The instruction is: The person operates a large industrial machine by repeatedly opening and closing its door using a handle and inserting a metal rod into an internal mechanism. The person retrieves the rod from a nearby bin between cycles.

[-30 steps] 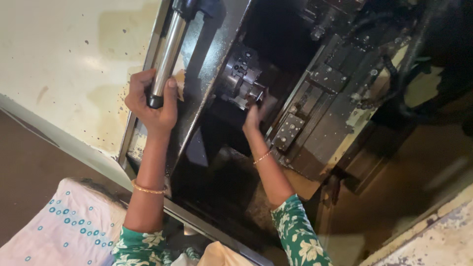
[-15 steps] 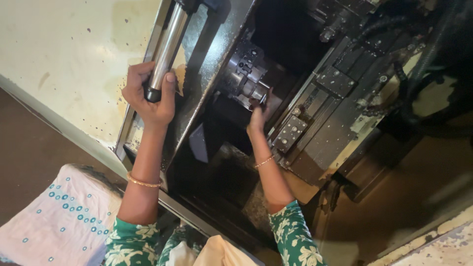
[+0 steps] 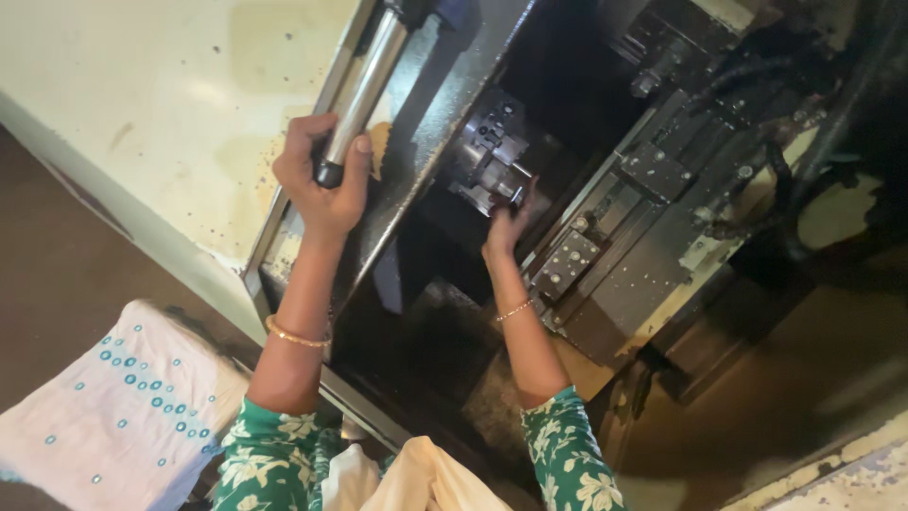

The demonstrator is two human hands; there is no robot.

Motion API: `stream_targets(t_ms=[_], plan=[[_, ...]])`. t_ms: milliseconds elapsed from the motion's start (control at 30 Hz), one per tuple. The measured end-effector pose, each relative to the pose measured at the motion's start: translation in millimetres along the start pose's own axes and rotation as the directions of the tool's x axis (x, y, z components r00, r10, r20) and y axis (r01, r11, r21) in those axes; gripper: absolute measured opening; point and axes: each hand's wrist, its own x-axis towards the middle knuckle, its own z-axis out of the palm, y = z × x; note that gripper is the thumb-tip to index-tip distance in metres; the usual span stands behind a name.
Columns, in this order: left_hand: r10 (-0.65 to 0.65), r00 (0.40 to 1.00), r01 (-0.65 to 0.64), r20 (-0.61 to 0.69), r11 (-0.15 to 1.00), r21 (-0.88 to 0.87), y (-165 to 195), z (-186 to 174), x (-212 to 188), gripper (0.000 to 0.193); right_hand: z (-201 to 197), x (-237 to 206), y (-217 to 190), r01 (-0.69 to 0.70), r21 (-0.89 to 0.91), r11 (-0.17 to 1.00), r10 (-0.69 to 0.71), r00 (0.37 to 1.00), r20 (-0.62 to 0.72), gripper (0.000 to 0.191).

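Observation:
My left hand (image 3: 322, 180) is wrapped around the lower end of a long shiny metal door handle (image 3: 364, 85) on a cream-coloured machine door (image 3: 180, 104). My right hand (image 3: 506, 227) reaches into the dark machine interior and touches the front of a round metal chuck (image 3: 492, 156). Its fingers hide a small part at the chuck face, so I cannot tell what they grip. Both wrists wear thin gold bangles, and my sleeves are green with a white floral print.
A dark grey tool turret and slide (image 3: 624, 237) with bolts sits right of the chuck, with black hoses (image 3: 757, 85) above. A white cloth with blue dots (image 3: 113, 407) lies at lower left over a brown floor (image 3: 47, 246).
The view has shifted slightly. My left hand stays on the handle, and my right hand stays at the chuck face with little movement.

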Motion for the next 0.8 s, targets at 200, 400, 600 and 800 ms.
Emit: stream_targets(t_ms=[200,400,600,800], plan=[[0.016,1.0,-0.016,0.0,1.0,0.012,4.3,2.6,2.4,0.022,14.2,7.9,-3.8,0.355,-0.041,0.934,-0.356,0.934,-0.032,0.064],[-0.02,1.0,0.02,0.01,1.0,0.014,8.8,1.0,3.8,0.023,17.2,31.5,-32.9,-0.125,0.055,0.991,0.135,0.958,-0.254,0.028],[-0.056,0.997,0.06,0.056,0.996,-0.068,7.2,2.2,-0.2,0.024,11.6,50.8,-66.9,-0.238,-0.084,0.968,0.225,0.965,-0.135,0.032],[0.042,0.997,-0.048,0.062,0.994,0.1,-1.8,5.3,-10.6,0.032,30.3,28.8,-55.1,-0.17,-0.243,0.955,0.077,0.933,-0.351,0.031]])
